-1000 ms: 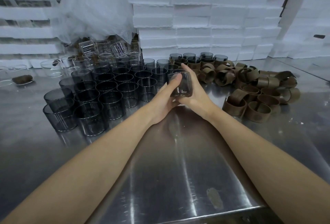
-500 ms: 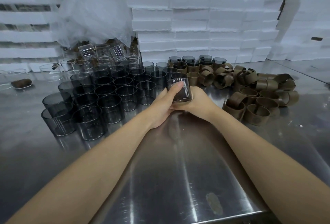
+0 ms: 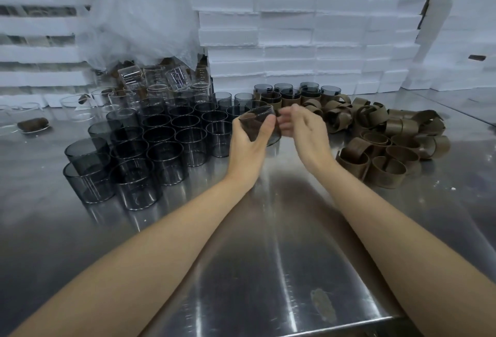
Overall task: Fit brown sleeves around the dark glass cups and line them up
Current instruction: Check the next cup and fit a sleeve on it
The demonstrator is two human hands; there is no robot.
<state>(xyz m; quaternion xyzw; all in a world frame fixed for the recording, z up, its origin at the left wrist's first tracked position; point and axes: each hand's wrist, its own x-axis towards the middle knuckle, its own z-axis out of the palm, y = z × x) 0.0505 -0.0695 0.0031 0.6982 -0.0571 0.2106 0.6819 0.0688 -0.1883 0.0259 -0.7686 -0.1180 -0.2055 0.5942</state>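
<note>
Steel table (image 3: 268,242) is carrying the work. Left hand (image 3: 248,149) is gripping a cup (image 3: 259,122), tilted and lifted clear, thumb and fingers curling round its wall, likely presenting it for sleeving. Right hand (image 3: 306,132) is hovering just beside it, fingers (image 3: 285,122) blurred, loosely curled, seemingly holding nothing. Bare cups (image 3: 161,143) are standing left of the fingers; sleeves (image 3: 389,143) are lying right, within reach; sleeved cups (image 3: 292,95) are lining up beyond.
</note>
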